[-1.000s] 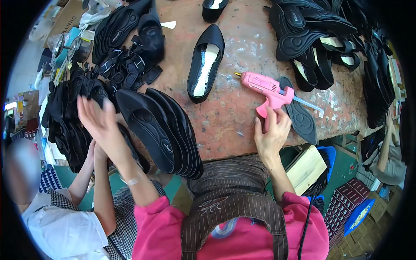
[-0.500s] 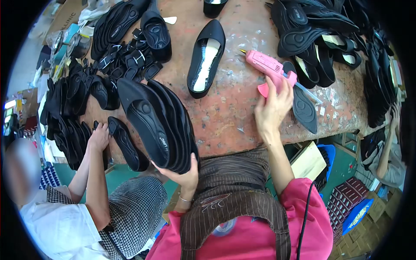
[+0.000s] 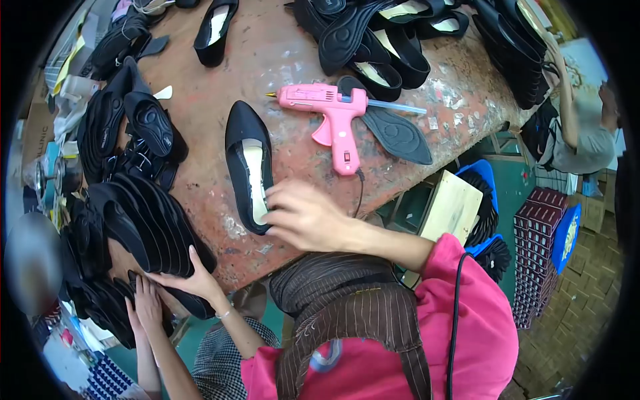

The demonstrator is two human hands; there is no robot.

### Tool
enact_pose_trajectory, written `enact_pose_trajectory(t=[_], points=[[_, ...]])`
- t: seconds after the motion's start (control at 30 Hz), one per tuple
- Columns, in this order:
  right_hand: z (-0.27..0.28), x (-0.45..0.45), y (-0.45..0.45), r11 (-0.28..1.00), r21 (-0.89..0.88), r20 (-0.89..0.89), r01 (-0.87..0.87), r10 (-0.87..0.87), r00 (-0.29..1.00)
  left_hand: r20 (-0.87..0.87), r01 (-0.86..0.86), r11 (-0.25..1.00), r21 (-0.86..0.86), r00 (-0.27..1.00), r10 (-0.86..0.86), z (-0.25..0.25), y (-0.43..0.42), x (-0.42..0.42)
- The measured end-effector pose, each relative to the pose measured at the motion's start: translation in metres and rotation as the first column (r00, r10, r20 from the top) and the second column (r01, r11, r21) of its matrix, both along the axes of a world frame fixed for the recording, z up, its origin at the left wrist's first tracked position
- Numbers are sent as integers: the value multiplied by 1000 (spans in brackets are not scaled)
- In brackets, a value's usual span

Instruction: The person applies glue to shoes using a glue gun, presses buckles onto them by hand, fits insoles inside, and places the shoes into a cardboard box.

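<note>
My left hand (image 3: pixel 193 277) is closed on the near end of a stack of black moulded insoles (image 3: pixel 143 227), thumb up along the side. The stack is low at the table's left front. My right hand (image 3: pixel 303 213), smeared by motion, is at the heel of a black pointed flat shoe (image 3: pixel 247 127). Its fingers overlap the shoe's near edge; whether they grip it is not clear. A whitish strip (image 3: pixel 255 170) shows inside the shoe. On the table beyond my right hand lies a pink glue gun (image 3: pixel 343 123) with a clear glue stick in its back.
A single dark insole (image 3: pixel 397 137) lies by the glue gun. Black shoes (image 3: pixel 383 57) are heaped at the back; another shoe (image 3: pixel 217 30) stands far left. Co-worker's hands (image 3: pixel 145 303) are close to my left hand. A cord (image 3: pixel 361 193) runs off the front edge.
My right hand has let go of the glue gun, now on the table, and moved left to the shoe. My left hand has lowered the insole stack to the left. The view has turned right.
</note>
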State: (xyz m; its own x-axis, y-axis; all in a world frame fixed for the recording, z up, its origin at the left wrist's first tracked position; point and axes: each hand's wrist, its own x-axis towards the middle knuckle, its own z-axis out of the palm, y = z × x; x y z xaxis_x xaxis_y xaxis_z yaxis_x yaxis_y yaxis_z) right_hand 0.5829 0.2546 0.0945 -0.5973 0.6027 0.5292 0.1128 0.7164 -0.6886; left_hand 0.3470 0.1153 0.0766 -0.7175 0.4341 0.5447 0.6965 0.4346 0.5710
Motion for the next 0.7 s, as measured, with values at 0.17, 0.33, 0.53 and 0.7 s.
enact_pose_trajectory(t=[0.17,0.33,0.53,0.7], points=[[18,106,60,731,38,237,681,-669,704,-121,355,935,14,928,-351,8,-1,59],[38,146,124,618,-352,123,703,-714,689,240,625,758,-189,778,-581,7,45,109],[51,124,194,675,-477,-16,563,-648,762,229,592,795,-134,799,-556,0,52,102],[95,114,237,631,-2,-195,776,-761,619,141,515,849,-122,855,-499,4,23,95]])
